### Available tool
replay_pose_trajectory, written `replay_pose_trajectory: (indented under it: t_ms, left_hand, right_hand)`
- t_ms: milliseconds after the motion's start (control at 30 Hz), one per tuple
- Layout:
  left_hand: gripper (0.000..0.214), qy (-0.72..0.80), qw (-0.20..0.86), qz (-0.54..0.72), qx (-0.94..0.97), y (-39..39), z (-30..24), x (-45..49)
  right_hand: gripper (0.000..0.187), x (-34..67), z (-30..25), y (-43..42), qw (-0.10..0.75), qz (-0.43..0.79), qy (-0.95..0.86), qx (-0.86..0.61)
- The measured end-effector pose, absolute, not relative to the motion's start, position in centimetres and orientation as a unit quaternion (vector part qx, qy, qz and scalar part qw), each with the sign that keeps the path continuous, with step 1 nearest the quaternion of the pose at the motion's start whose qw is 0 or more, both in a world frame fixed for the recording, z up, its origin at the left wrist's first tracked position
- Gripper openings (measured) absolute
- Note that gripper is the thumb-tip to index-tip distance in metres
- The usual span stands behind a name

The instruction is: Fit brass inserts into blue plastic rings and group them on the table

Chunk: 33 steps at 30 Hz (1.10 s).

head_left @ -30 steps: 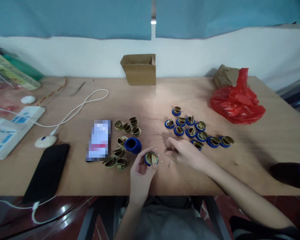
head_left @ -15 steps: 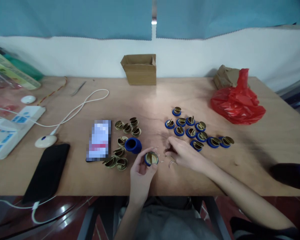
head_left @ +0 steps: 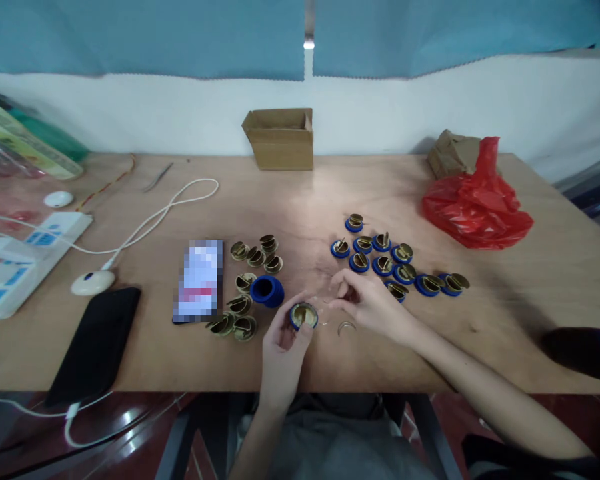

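Observation:
My left hand (head_left: 283, 350) is closed round a round brass piece with a blue rim (head_left: 304, 316), its hollow face turned up and my thumb on its near edge. To the right, my right hand (head_left: 373, 303) hovers low over the table with thumb and forefinger pinched; what is between them is too small to make out. Below those fingertips lie thin curved wires (head_left: 347, 325). A ribbed blue cylinder with an open top (head_left: 267, 291) stands just beyond my left hand. Several brass pieces (head_left: 244, 327) without blue rims lie left of it, and several blue-rimmed ones (head_left: 404, 273) beyond my right hand.
A phone with a lit screen (head_left: 199, 280) and a dark phone (head_left: 94, 345) lie on the left, near a white cable (head_left: 155, 213) and a power strip (head_left: 30, 267). A cardboard box (head_left: 284, 148) stands at the back. A red plastic bag (head_left: 475, 210) sits at the right.
My right hand's fingers have shifted slightly and spread a little from the wires below. The brass piece in my left hand has turned slightly.

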<state>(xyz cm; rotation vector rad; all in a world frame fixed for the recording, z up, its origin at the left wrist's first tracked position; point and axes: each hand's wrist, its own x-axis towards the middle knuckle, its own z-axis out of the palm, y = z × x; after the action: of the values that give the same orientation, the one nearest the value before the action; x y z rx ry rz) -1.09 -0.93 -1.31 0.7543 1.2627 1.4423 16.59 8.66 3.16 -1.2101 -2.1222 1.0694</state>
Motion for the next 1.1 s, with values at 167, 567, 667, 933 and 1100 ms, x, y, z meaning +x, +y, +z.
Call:
replay_pose_trajectory:
  t_ms: [167,567,667,933,1100]
  left_hand:
    - [0.044,0.495,0.526,0.621,0.304,-1.0,-1.5,-1.0]
    - [0.052,0.405,0.566,0.657,0.291,-0.8,-0.3,-0.9]
    - [0.049,0.399,0.565,0.665,0.281,-0.8,-0.1,-0.8]
    - [0.054,0.387,0.566,0.691,0.227,-0.6,0.5,-0.9]
    - [0.054,0.379,0.577,0.691,0.213,-0.5,1.1,-0.8]
  right_hand:
    - [0.035,16.5,3.9,8.8,0.271,0.596,-0.63,-0.418]
    - [0.038,16.1,3.5,8.6,0.228,0.731,-0.552,-0.329]
    - [0.038,16.1,3.3,8.5,0.219,0.747,-0.544,-0.312]
    - [0.036,16.4,3.4,9.0,0.19,0.814,-0.468,-0.286]
    - [0.031,16.0,2.6,8.6,0.205,0.828,-0.458,-0.25]
